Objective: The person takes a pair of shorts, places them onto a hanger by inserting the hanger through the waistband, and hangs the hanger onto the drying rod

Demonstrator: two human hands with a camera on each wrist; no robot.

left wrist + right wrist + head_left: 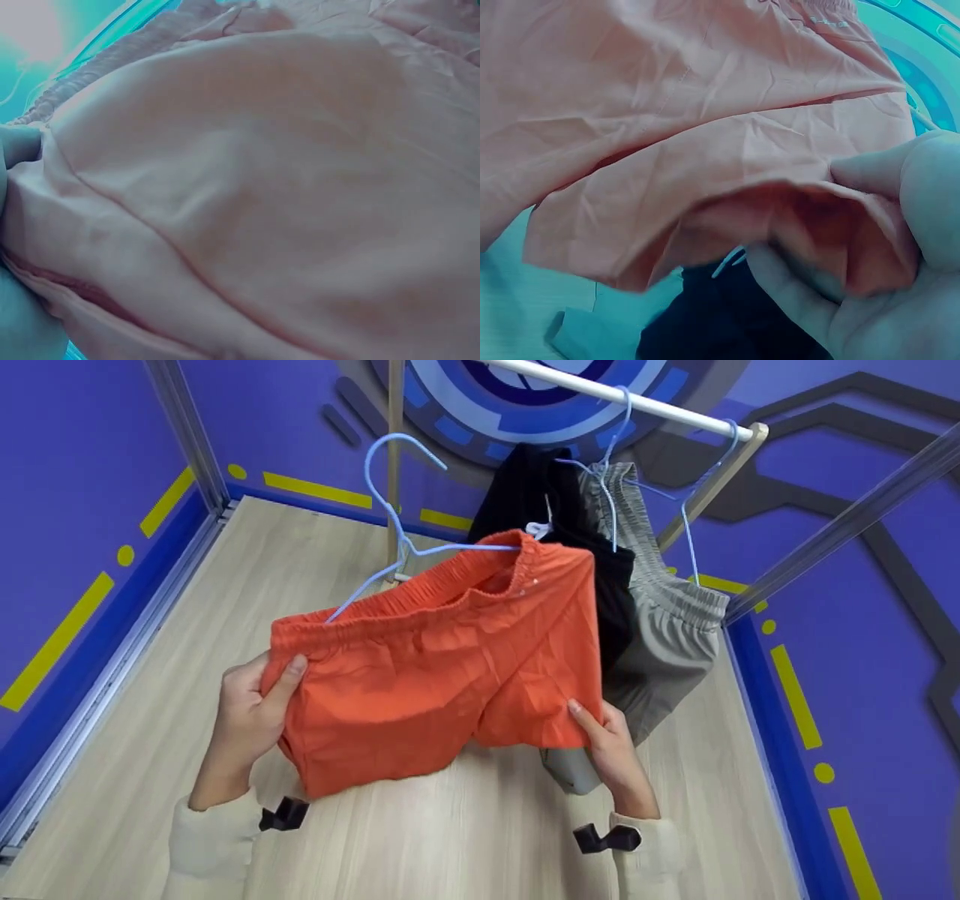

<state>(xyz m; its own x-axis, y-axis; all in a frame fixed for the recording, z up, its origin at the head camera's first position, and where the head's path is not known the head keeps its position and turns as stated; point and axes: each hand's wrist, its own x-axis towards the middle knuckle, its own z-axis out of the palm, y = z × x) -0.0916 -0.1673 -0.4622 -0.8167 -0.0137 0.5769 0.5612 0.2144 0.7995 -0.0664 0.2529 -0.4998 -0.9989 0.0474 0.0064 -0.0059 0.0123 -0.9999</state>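
Observation:
Orange shorts with a gathered elastic waistband are held up between both hands. A light blue wire hanger sits inside the waistband, its hook pointing up and apart from the rail. My left hand grips the side of the shorts just below the waistband, thumb in front. My right hand pinches the hem of the other leg. In the right wrist view the thumb lies outside the hem and the fingers are partly inside the leg opening. The left wrist view is mostly filled by the cloth.
Behind the shorts stands a clothes rack with a white rail and wooden posts. Black clothing and grey elastic-waist trousers hang there on blue hangers. Blue patterned walls enclose a wood-look floor.

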